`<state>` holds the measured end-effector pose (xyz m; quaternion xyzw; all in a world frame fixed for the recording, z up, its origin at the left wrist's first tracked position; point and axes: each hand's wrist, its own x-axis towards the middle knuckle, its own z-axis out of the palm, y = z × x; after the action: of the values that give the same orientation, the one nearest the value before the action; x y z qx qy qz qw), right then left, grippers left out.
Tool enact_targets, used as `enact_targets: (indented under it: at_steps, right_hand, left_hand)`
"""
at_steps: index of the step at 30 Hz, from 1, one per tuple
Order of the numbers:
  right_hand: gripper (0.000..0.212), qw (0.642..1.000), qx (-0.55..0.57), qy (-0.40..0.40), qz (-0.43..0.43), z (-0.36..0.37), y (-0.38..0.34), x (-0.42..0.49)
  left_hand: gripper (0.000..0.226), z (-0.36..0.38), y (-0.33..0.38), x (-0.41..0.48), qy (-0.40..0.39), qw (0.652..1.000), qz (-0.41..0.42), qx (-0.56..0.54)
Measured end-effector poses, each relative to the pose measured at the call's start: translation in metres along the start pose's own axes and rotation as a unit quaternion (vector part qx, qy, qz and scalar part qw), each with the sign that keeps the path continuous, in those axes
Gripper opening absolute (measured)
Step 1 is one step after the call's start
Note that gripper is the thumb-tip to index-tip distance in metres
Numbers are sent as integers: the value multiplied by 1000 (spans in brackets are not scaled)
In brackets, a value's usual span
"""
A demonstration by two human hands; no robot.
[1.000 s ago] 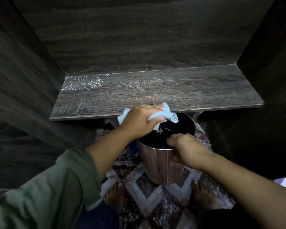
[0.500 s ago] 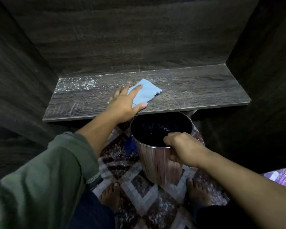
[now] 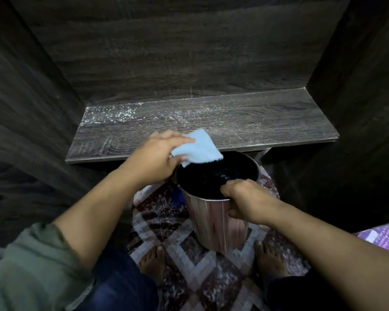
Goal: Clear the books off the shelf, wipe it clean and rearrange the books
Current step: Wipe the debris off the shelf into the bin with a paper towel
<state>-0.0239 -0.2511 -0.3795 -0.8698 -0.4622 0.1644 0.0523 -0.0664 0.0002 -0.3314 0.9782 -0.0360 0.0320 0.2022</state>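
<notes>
now, in the head view, the left hand (image 3: 154, 160), its grip pinched on the blue cloth (image 3: 197, 149), hangs over the mouth of the bin (image 3: 218, 221). the shelf (image 3: 234, 122) lies just beyond, long axis left-right, white dust (image 3: 112, 113) thickest far left. the right hand (image 3: 245, 198) holds the bin's rim in its grip; the bin's inside is dark, books unseen.

One shelf (image 3: 234, 122), one cloth (image 3: 198, 149) and one bin (image 3: 218, 223) are shown. Two hands are counted, the left hand (image 3: 154, 160) and the right hand (image 3: 245, 200), together with two bare feet, the left foot (image 3: 153, 261) and the right foot (image 3: 270, 259). One rug (image 3: 189, 265), one sleeve (image 3: 32, 265) and one purple item (image 3: 382, 237), cut off at the right edge, are also recorded.
</notes>
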Motion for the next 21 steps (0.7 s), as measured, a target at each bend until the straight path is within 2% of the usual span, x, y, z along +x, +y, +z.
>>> enact_targets:
  at_steps: [2, 4, 8, 9, 13, 17, 21]
  right_hand:
    - [31, 1000, -6, 3, -1, -1, -3, 0]
    - [30, 1000, -12, 9, 0, -3, -5, 1]
    - [31, 999, -38, 18, 6, -4, -9, 4]
    - [32, 999, -42, 19, 6, -5, -10, 5]
    - [33, 999, -41, 22, 8, -4, -12, 8]
    - [32, 999, -41, 22, 3, -1, -15, 14]
    - [30, 999, -34, 29, -1, -1, -20, 22]
  left_hand:
    - [44, -3, 7, -4, 102, 994, -30, 11]
    - [45, 2, 14, -7, 152, 986, -46, 50]
    - [45, 26, 5, -15, 84, 988, -82, 100]
    - [44, 28, 4, -16, 88, 988, -78, 101]
    - [44, 26, 9, -13, 190, 973, -68, 110]
    - [43, 32, 5, -12, 111, 984, -109, 87]
    - [43, 14, -16, -6, 205, 966, -149, 59]
